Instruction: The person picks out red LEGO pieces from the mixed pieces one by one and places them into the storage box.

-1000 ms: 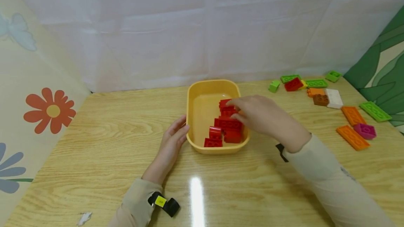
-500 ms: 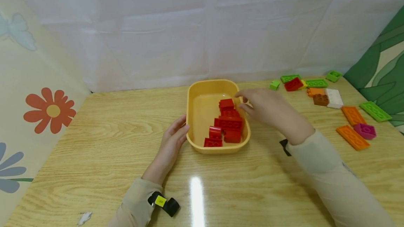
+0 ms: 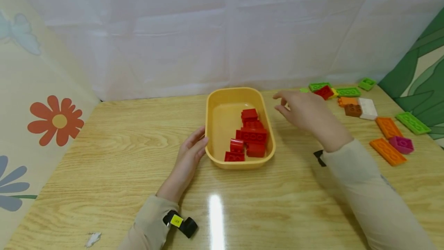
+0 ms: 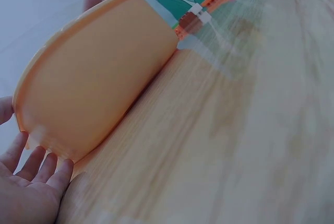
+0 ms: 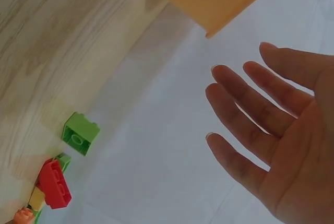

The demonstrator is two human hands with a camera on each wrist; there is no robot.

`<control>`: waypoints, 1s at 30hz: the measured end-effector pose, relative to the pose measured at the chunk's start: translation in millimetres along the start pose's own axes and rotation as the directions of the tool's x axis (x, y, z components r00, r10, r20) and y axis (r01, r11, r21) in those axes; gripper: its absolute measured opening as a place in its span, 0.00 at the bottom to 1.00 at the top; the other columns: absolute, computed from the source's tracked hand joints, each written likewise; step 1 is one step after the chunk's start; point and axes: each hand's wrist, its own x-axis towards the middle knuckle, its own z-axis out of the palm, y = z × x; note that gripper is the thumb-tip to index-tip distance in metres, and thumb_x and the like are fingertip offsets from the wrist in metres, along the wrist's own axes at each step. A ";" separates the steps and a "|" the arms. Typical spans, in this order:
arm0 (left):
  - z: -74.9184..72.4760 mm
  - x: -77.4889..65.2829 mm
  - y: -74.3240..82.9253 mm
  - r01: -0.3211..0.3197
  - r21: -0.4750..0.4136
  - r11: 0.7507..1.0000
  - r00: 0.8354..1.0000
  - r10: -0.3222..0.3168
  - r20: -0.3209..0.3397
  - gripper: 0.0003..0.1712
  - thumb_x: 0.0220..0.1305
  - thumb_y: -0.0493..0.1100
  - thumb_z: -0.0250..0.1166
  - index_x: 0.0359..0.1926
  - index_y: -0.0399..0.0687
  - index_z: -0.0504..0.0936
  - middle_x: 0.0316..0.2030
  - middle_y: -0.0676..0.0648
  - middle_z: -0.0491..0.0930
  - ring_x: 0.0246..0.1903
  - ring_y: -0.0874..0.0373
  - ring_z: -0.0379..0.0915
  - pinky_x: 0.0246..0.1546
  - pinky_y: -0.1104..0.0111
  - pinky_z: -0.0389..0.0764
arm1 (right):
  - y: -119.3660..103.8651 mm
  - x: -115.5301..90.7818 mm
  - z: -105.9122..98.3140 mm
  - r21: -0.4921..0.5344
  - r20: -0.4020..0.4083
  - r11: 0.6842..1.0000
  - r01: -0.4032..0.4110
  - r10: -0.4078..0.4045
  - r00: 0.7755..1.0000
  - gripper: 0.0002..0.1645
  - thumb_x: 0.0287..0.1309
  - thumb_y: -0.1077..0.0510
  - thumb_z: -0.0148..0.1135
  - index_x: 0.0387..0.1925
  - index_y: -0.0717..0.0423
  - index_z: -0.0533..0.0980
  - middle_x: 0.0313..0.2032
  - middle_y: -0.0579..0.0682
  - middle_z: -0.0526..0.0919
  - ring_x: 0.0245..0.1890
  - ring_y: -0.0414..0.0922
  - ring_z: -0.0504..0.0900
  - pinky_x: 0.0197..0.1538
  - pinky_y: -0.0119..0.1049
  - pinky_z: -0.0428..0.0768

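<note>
A yellow plastic box (image 3: 222, 165) stands on the table with several red toy bricks (image 3: 253, 136) gathered along its right side. My left hand (image 3: 189, 153) rests against the box's left wall. In the left wrist view, the left hand's fingertips (image 4: 36, 164) touch the outer wall low down, and its thumb lies at the rim. Right of the box, my right hand (image 3: 305, 113) is held above the table, holding nothing. Its fingers (image 5: 245, 125) are spread and loosely bent in the right wrist view. Nearest to it lies a small green brick (image 5: 81, 132), mostly covered by the hand in the head view.
Loose bricks lie at the table's right: a red one (image 3: 324, 92), a white one (image 3: 367, 108), a brown one (image 3: 352, 110), a magenta one (image 3: 401, 144), orange plates (image 3: 387, 151) and green plates (image 3: 412, 122). A white cloth (image 3: 166, 41) hangs behind the table.
My right hand has drawn out of the box and moved right, away from the red bricks. The left hand and the box have stayed in place.
</note>
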 end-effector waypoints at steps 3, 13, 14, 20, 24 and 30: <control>-1.0 0.6 -0.7 0.000 0.007 1.000 1.000 0.000 0.003 0.30 0.66 0.40 0.53 0.68 0.39 0.60 0.68 0.40 0.62 0.63 0.52 0.63 0.53 0.78 0.75 | 6.3 0.5 -0.1 0.019 0.011 0.999 -0.026 0.026 1.000 0.23 0.62 0.50 0.54 0.55 0.55 0.74 0.45 0.58 0.85 0.35 0.51 0.82 0.30 0.49 0.82; -1.2 1.1 -1.2 0.006 0.005 1.000 1.000 -0.006 -0.002 0.30 0.66 0.41 0.54 0.67 0.40 0.61 0.68 0.42 0.62 0.62 0.53 0.64 0.56 0.76 0.74 | 31.4 2.9 -0.9 0.074 0.059 0.994 -0.083 0.078 0.995 0.25 0.65 0.48 0.50 0.58 0.57 0.71 0.50 0.62 0.82 0.43 0.58 0.79 0.41 0.58 0.80; -1.1 1.4 -1.1 0.009 0.003 1.000 1.000 -0.009 -0.004 0.30 0.66 0.41 0.54 0.67 0.40 0.62 0.68 0.42 0.63 0.62 0.54 0.64 0.56 0.77 0.74 | 33.4 3.2 -1.3 0.079 0.060 0.993 -0.087 0.083 0.995 0.25 0.65 0.48 0.49 0.59 0.57 0.71 0.50 0.62 0.82 0.44 0.58 0.79 0.42 0.58 0.80; -1.2 2.4 -1.0 0.020 -0.007 1.000 1.000 -0.020 -0.008 0.29 0.66 0.41 0.55 0.67 0.40 0.62 0.68 0.42 0.63 0.62 0.54 0.65 0.50 0.83 0.77 | 43.2 4.2 -1.6 0.104 0.064 0.989 -0.105 0.099 0.993 0.25 0.66 0.49 0.49 0.59 0.57 0.70 0.51 0.63 0.81 0.44 0.59 0.79 0.43 0.59 0.78; -1.0 2.1 -0.8 0.021 -0.006 1.000 1.000 -0.021 -0.010 0.29 0.65 0.41 0.55 0.67 0.40 0.63 0.68 0.42 0.63 0.61 0.55 0.65 0.49 0.83 0.77 | 51.0 4.9 -0.8 0.120 0.061 0.985 -0.120 0.114 0.992 0.26 0.66 0.48 0.48 0.60 0.57 0.70 0.51 0.65 0.81 0.44 0.60 0.78 0.41 0.59 0.78; 0.0 1.8 -0.8 0.014 -0.003 1.000 1.000 -0.014 -0.009 0.29 0.66 0.41 0.55 0.66 0.40 0.63 0.67 0.43 0.64 0.61 0.55 0.65 0.50 0.82 0.76 | 65.1 5.3 -0.5 0.139 0.082 0.979 -0.149 0.138 0.987 0.28 0.66 0.46 0.47 0.61 0.59 0.68 0.52 0.70 0.78 0.46 0.63 0.77 0.41 0.61 0.77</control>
